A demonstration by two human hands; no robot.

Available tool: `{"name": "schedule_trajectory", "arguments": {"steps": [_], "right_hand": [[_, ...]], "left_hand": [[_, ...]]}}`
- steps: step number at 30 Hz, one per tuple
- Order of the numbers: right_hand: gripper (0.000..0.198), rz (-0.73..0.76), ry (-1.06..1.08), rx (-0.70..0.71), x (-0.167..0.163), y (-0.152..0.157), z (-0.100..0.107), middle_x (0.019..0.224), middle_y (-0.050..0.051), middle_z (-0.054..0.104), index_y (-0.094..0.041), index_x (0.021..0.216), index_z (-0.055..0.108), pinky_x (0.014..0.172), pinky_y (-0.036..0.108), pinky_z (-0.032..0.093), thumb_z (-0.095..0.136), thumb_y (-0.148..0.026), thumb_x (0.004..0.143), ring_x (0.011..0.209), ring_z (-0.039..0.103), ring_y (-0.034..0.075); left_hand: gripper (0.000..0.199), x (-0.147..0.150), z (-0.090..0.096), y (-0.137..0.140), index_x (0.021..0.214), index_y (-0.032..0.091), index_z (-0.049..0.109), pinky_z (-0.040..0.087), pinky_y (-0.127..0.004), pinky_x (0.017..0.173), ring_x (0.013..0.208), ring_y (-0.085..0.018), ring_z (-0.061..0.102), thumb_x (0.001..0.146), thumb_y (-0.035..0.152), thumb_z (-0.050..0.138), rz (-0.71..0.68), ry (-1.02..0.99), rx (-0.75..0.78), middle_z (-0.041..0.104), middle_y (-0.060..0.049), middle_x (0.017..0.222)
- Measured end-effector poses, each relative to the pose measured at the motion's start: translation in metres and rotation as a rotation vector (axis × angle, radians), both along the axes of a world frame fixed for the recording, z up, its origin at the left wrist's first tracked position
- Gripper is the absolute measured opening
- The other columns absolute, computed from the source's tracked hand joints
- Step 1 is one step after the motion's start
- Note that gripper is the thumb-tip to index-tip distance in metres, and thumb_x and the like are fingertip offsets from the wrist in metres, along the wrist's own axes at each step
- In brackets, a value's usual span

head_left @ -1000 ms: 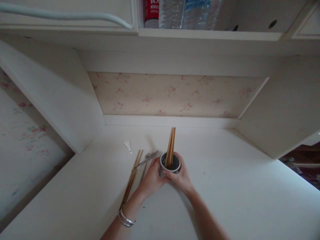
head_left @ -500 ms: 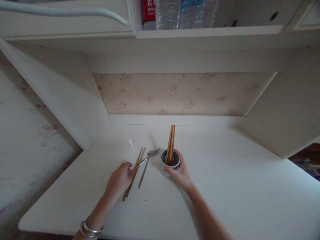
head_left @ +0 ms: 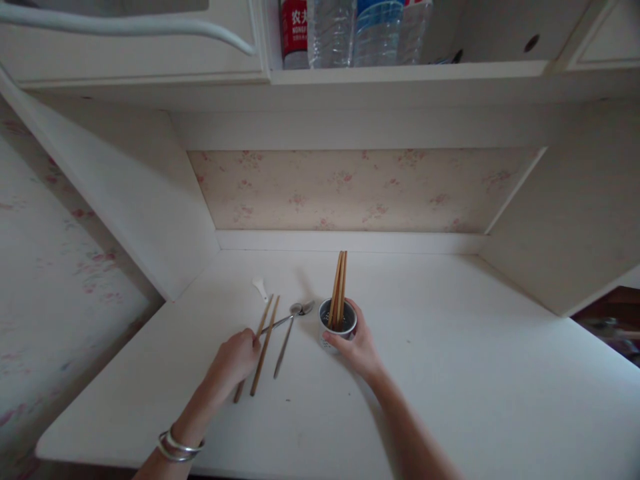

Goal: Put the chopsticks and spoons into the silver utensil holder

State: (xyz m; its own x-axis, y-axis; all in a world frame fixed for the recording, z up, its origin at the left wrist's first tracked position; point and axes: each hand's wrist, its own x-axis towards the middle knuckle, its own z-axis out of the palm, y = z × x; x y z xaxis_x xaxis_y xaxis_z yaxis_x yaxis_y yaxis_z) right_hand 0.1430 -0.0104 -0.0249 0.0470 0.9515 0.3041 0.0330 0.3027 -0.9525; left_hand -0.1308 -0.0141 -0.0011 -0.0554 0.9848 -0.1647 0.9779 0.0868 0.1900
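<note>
Perforated metal holder [head_left: 326, 345] with chopsticks [head_left: 339, 288] stands on the desk [head_left: 460, 373], right hand [head_left: 361, 348] clasped around it.
The left hand [head_left: 234, 361] pinches a loose chopstick [head_left: 240, 390] beside a second chopstick [head_left: 265, 348], near two crossed metal spoons [head_left: 296, 309] and a white spoon [head_left: 259, 288].

The left hand [head_left: 234, 358] and right hand [head_left: 362, 347] are bare, as are the left forearm [head_left: 203, 403] and right forearm [head_left: 403, 417] down to the picture's lower edge. Two slim bangles [head_left: 185, 449] ring the left forearm, smooth, rounded and silver-coloured (shiny enough to catch pale highlights). They sit close together; any engraving is too small to tell.
</note>
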Motion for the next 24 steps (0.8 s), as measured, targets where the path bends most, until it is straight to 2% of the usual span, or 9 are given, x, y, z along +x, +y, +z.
{"name": "schedule_trajectory", "arguments": {"steps": [3, 6, 8, 10, 13, 15, 18, 22, 24], "right_hand": [[0.080, 0.020, 0.026, 0.000, -0.001, -0.001, 0.003, 0.124, 0.007, 0.061, -0.031, 0.130, 0.040, 0.100, 0.051, 0.044, 0.083, -0.036, 0.062, 0.114, 0.058, 0.030], [0.079, 0.021, 0.024, -0.008, -0.001, -0.001, 0.003, 0.123, 0.006, 0.061, -0.031, 0.130, 0.041, 0.100, 0.052, 0.044, 0.083, -0.036, 0.063, 0.112, 0.059, 0.030], [0.079, 0.010, 0.010, -0.005, -0.001, 0.000, 0.002, 0.122, 0.007, 0.061, -0.030, 0.130, 0.041, 0.100, 0.052, 0.044, 0.083, -0.036, 0.062, 0.112, 0.058, 0.030], [0.079, 0.001, 0.004, -0.002, -0.001, 0.000, 0.001, 0.122, 0.007, 0.061, -0.030, 0.129, 0.042, 0.099, 0.052, 0.044, 0.083, -0.036, 0.062, 0.112, 0.058, 0.030], [0.080, 0.005, 0.019, -0.004, -0.002, 0.000, 0.000, 0.122, 0.007, 0.061, -0.029, 0.130, 0.042, 0.099, 0.051, 0.044, 0.083, -0.036, 0.062, 0.111, 0.058, 0.030], [0.081, 0.008, 0.020, -0.007, -0.002, 0.000, 0.001, 0.122, 0.007, 0.061, -0.028, 0.130, 0.041, 0.099, 0.050, 0.044, 0.083, -0.036, 0.062, 0.112, 0.058, 0.029], [0.082, 0.001, 0.013, -0.005, -0.002, 0.000, 0.002, 0.123, 0.007, 0.060, -0.027, 0.131, 0.040, 0.100, 0.048, 0.043, 0.083, -0.035, 0.061, 0.111, 0.058, 0.028], [0.081, -0.009, 0.003, 0.014, -0.003, -0.001, 0.004, 0.122, 0.006, 0.061, -0.027, 0.131, 0.041, 0.100, 0.044, 0.043, 0.082, -0.032, 0.061, 0.110, 0.058, 0.026], [0.080, -0.011, -0.006, 0.015, -0.003, -0.001, 0.005, 0.122, 0.006, 0.061, -0.026, 0.130, 0.041, 0.100, 0.044, 0.043, 0.082, -0.031, 0.062, 0.110, 0.058, 0.026]], "left_hand": [[0.027, -0.007, 0.016, 0.005, 0.088, 0.015, 0.061, 0.044, -0.033, 0.071, 0.084, -0.026, 0.066, 0.087, 0.030, 0.038, 0.011, -0.109, 0.024, 0.070, -0.013, 0.087], [0.029, -0.004, 0.047, 0.008, 0.096, 0.014, 0.059, 0.047, -0.032, 0.068, 0.074, -0.021, 0.065, 0.088, 0.035, 0.040, -0.038, -0.356, 0.109, 0.067, -0.009, 0.082], [0.037, 0.007, 0.071, 0.009, 0.112, 0.014, 0.053, 0.051, -0.031, 0.065, 0.068, -0.018, 0.065, 0.087, 0.039, 0.044, -0.066, -0.645, 0.140, 0.065, -0.005, 0.082], [0.048, 0.026, 0.094, 0.011, 0.124, 0.016, 0.047, 0.055, -0.032, 0.070, 0.072, -0.016, 0.067, 0.084, 0.042, 0.051, -0.060, -0.926, 0.180, 0.062, -0.004, 0.094], [0.048, 0.060, 0.116, 0.017, 0.122, 0.017, 0.050, 0.057, -0.036, 0.078, 0.079, -0.016, 0.068, 0.081, 0.043, 0.057, -0.099, -1.190, 0.223, 0.058, -0.004, 0.101], [0.044, 0.082, 0.122, 0.023, 0.115, 0.017, 0.052, 0.057, -0.038, 0.082, 0.083, -0.016, 0.069, 0.080, 0.041, 0.061, -0.139, -1.348, 0.261, 0.055, -0.004, 0.104], [0.035, 0.108, 0.120, 0.036, 0.104, 0.016, 0.052, 0.056, -0.040, 0.085, 0.085, -0.016, 0.068, 0.079, 0.038, 0.063, -0.145, -1.512, 0.298, 0.055, -0.003, 0.103], [0.034, 0.125, 0.103, 0.051, 0.098, 0.014, 0.054, 0.055, -0.039, 0.086, 0.083, -0.016, 0.067, 0.083, 0.044, 0.059, -0.141, -1.455, 0.402, 0.058, -0.002, 0.091], [0.036, 0.128, 0.094, 0.055, 0.097, 0.014, 0.055, 0.055, -0.038, 0.086, 0.083, -0.016, 0.067, 0.084, 0.047, 0.057, -0.144, -1.418, 0.396, 0.060, -0.003, 0.086]]}}
